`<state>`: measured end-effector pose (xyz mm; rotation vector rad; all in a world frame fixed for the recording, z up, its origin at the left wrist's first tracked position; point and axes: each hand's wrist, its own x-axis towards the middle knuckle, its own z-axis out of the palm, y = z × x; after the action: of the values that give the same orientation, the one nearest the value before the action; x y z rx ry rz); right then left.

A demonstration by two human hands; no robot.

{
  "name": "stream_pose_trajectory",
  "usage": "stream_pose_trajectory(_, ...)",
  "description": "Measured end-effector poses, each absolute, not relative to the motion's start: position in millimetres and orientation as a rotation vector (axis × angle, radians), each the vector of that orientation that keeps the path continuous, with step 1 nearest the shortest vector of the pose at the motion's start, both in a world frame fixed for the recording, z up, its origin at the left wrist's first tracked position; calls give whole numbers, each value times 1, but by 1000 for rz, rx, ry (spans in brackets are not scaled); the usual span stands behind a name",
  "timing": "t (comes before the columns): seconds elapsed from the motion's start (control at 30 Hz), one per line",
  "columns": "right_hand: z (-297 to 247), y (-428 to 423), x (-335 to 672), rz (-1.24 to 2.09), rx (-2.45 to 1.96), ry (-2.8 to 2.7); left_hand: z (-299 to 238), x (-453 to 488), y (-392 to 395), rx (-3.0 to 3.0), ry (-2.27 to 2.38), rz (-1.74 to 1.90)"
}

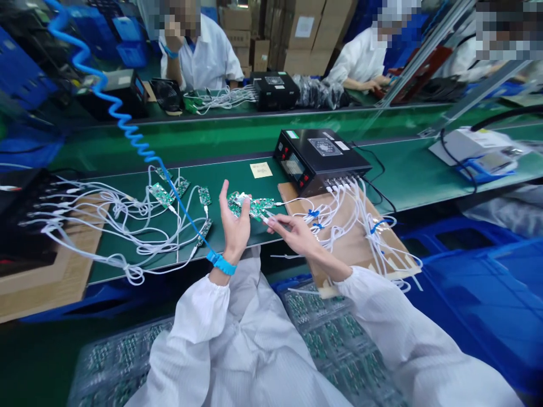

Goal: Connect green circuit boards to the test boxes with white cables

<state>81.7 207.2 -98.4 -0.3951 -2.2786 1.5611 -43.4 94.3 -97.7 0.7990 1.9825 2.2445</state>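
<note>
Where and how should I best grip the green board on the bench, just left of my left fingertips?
Probably pinch the green board by its side edges from above: it seems to lie flat, and a white plug occupies its near end.

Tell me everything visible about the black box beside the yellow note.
The black box looks like metal and sits flat on the green bench, its near end apparently over cardboard. Its top carries a fan grille and labels; its left face, a screen and red parts. White cables plug into the near side, and black cords trail behind. Whether it's running, I can't tell.
</note>
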Motion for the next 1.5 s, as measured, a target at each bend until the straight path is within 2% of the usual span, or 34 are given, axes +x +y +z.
stream_pose_trajectory(0.1, -98, 208, 83, 1508, -390, -2260, -95, -48, 93, 764, 2069, 2218)
stream_pose_trajectory(0.4, -93, 203, 82, 1348, -480, -2268, -92, -57, 82, 661, 1764, 1906)
stream_pose_trajectory(1.13, -104, 211, 82, 1283, -512, -2374, -102, -47, 76, 740, 1868, 1887)
stream_pose_trajectory(1.33, -91, 226, 86, 973, -796, -2372, -112, -36, 83, 666, 1918, 1929)
stream_pose_trajectory(1.5, -75, 218, 83, 923, -831, -2395, -113, -40, 84, 881, 2114, 1904)
